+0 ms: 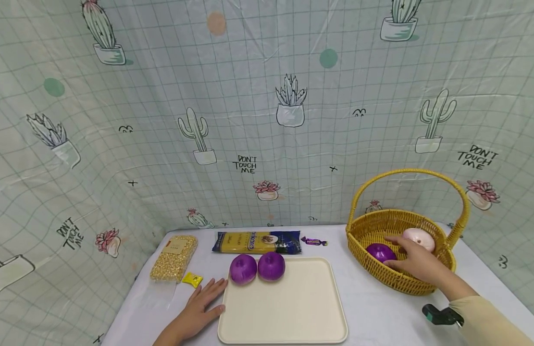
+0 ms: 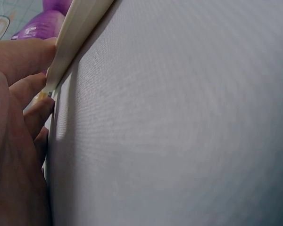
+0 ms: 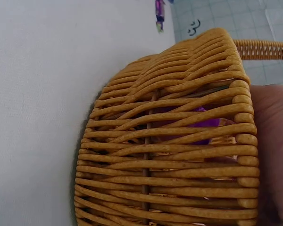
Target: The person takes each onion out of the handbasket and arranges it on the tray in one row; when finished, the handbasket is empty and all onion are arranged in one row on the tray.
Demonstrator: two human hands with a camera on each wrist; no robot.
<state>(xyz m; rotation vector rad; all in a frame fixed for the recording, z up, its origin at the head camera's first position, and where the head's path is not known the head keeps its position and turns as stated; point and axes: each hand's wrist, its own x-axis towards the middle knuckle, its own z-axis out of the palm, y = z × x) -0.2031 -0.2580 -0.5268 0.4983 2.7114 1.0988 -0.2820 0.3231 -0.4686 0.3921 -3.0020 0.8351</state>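
Observation:
In the head view my right hand (image 1: 418, 262) reaches over the rim into a yellow wicker basket (image 1: 394, 283). Its thumb and fingers are spread about the right side of a purple onion (image 1: 380, 252); whether they touch it I cannot tell. A pale pink, rounded thing (image 1: 419, 238) lies beyond that hand in the basket. The basket wall hides most of the right hand in the right wrist view. My left hand (image 1: 199, 310) rests at the left edge of a cream tray (image 1: 284, 312), fingers straight and touching its rim. Two purple onions (image 1: 243, 269) sit at the tray's far left.
Behind the tray lies a blue and yellow pasta packet (image 1: 258, 242), with a purple-wrapped candy (image 1: 314, 241) to its right. A bag of yellow kernels (image 1: 174, 257) and a small yellow packet (image 1: 192, 279) are at the left. The basket's tall handle (image 1: 409, 171) arches over it.

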